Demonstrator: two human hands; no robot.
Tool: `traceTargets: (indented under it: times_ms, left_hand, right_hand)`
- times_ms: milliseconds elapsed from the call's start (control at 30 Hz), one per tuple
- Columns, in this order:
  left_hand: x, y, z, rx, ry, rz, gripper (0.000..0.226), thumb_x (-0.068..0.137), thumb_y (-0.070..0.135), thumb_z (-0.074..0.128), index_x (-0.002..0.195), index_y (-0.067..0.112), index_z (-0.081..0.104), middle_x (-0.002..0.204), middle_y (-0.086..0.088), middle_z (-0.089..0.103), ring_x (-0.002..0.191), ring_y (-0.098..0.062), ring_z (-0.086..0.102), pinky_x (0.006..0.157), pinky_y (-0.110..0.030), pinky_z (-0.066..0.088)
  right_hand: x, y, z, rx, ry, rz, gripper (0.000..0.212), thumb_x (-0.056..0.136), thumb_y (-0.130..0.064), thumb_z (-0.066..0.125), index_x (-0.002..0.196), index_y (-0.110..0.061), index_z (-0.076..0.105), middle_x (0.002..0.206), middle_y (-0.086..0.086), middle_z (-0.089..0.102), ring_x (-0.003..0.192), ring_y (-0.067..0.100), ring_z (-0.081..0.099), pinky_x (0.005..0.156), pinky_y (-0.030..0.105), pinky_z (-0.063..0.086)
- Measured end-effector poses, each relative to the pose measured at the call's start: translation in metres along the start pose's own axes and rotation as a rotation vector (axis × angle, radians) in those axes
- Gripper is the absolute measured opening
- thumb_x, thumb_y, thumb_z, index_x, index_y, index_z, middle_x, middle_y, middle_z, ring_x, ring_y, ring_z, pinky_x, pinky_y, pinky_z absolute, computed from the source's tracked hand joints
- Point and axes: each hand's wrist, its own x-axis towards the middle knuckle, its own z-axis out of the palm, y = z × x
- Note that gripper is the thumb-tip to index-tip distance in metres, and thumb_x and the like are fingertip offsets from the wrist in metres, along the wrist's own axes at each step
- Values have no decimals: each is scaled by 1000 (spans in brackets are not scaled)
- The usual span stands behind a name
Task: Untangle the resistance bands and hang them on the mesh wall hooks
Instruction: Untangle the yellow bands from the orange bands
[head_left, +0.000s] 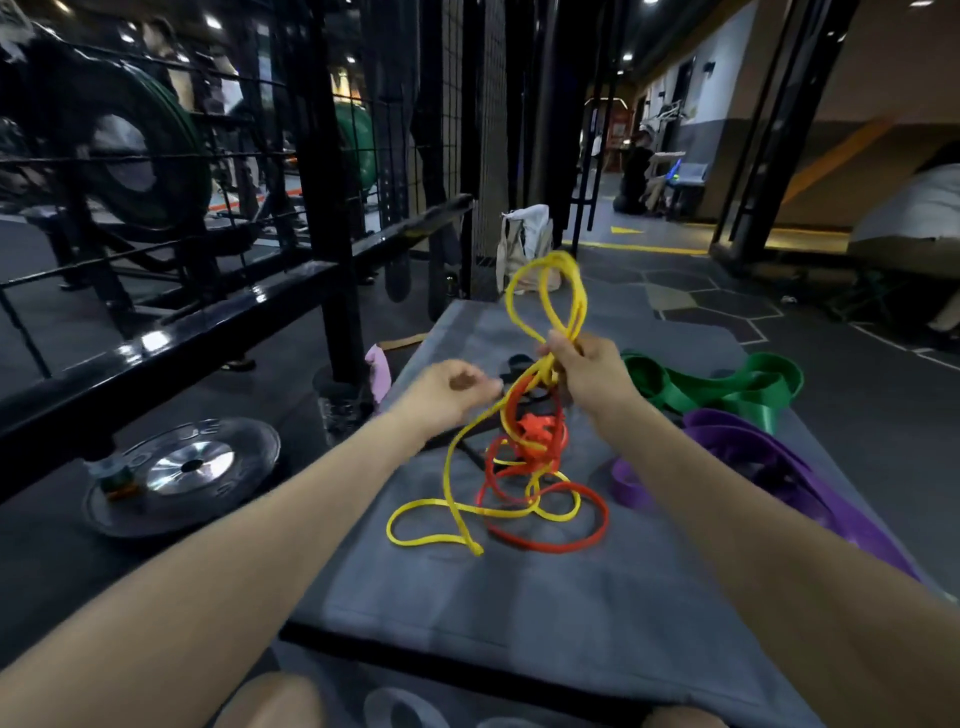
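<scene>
Holding the yellow band (550, 291) up high with the right hand (587, 374), likely so the knot hangs loose and shows. Right fingers (558, 345) curled tight round the yellow loops. Red band (540, 452) twisted in with the yellow, drooping down onto the grey mat (571, 597). Left hand (452, 392) just beside the strands, fingers bent; blurry, so cannot tell if pinching a strand or not. Green band (727, 387) and purple band (753, 462) lying apart on the mat, out of the knot. Mesh wall (483, 130) up behind, well apart; nothing hung there yet.
</scene>
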Motion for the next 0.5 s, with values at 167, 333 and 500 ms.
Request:
traceTargets:
  times_ms: [167, 333, 500]
  left_hand:
    - [11, -29, 38, 247, -155, -15, 84, 58, 37, 86, 125, 8, 44, 122, -7, 53, 116, -18, 51, 96, -28, 43]
    - [12, -42, 68, 341, -152, 36, 28, 77, 18, 75, 92, 8, 54, 79, -2, 59, 74, -8, 51, 67, -23, 43]
    - [8, -54, 53, 272, -88, -99, 28, 86, 22, 67, 65, 17, 48, 62, 0, 51, 49, -5, 42, 44, -13, 32]
  right_hand:
    - [-9, -15, -15, 154, -73, -6, 34, 100, -27, 42, 73, -14, 60, 59, 6, 43, 48, 12, 41, 45, 19, 37]
    - [-17, -12, -45, 209, 8, 37, 35, 100, -27, 39, 75, -12, 58, 59, 8, 47, 53, 18, 47, 48, 24, 40]
    - [-12, 13, -73, 289, 191, 116, 35, 100, -27, 42, 73, -11, 58, 59, 7, 48, 54, 21, 46, 56, 31, 38]
